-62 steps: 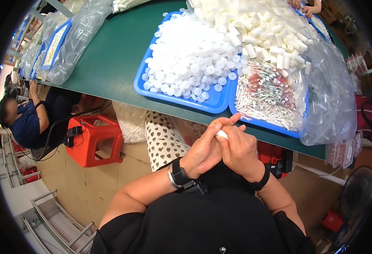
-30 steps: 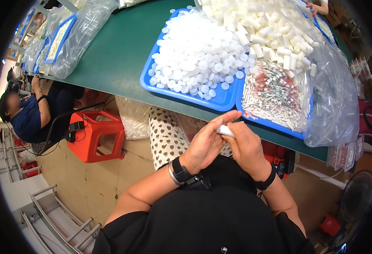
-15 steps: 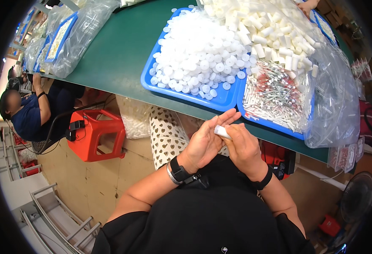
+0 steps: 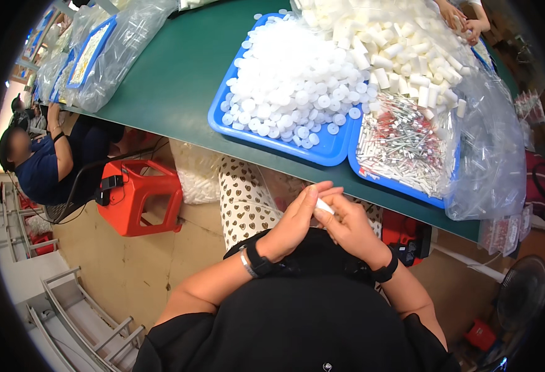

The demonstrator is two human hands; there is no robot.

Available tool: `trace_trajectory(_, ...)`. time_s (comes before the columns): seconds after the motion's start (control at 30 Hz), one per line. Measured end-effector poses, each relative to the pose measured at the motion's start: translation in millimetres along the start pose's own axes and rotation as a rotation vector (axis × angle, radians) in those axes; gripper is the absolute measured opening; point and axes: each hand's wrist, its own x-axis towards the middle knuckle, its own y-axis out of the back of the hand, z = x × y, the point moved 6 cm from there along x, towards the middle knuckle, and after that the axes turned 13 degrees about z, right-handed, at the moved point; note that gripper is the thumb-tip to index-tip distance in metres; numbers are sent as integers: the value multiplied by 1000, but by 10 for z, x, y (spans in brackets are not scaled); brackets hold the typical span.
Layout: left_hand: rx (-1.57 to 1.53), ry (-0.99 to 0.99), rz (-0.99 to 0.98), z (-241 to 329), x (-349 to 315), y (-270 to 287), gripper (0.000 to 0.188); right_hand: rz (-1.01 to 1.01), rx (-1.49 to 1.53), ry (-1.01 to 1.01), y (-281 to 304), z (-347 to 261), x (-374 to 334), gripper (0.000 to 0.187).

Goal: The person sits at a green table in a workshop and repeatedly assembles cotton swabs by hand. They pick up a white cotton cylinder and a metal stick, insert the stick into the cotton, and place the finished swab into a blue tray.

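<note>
In front of my lap, my right hand [image 4: 351, 228] is closed on a small white cylinder [image 4: 325, 206], with the thumb along its near side. My left hand [image 4: 296, 220] faces it with straight fingers, its palm turned in against or very near the cylinder's end; the exact contact is hidden. On the table ahead, a blue tray [image 4: 247, 134] carries a heap of translucent white discs [image 4: 291, 80]. To its right, a second blue tray [image 4: 402, 191] holds thin metal pins with red and white parts [image 4: 405, 133] and short white rods. Behind it are piled larger cream-white cylinders [image 4: 402, 53].
The green table [image 4: 167, 80] has its near edge just beyond my hands. A clear plastic bag [image 4: 489, 155] lies at the right. Another person's hands [image 4: 464, 22] reach in at far right. On the left are a red stool [image 4: 142, 198] and a seated person [image 4: 43, 158].
My left hand has turned from palm-up to palm-inward and come closer to the right. Both hands sit slightly lower, the cylinder too. The other person's hands show more at far right.
</note>
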Motion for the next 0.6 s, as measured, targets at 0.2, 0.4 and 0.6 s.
trace_trajectory(0.2,192,-93,147,224,-45,397,49,-33,-163,-24,29,337,-13,23)
trace_trajectory(0.4,283,-137,136,516,-44,494,36,136,-455,279,143,138,-60,32)
trace_trajectory(0.6,595,-568,241,902,103,231,23,381,-805,594,807,-558,180,12)
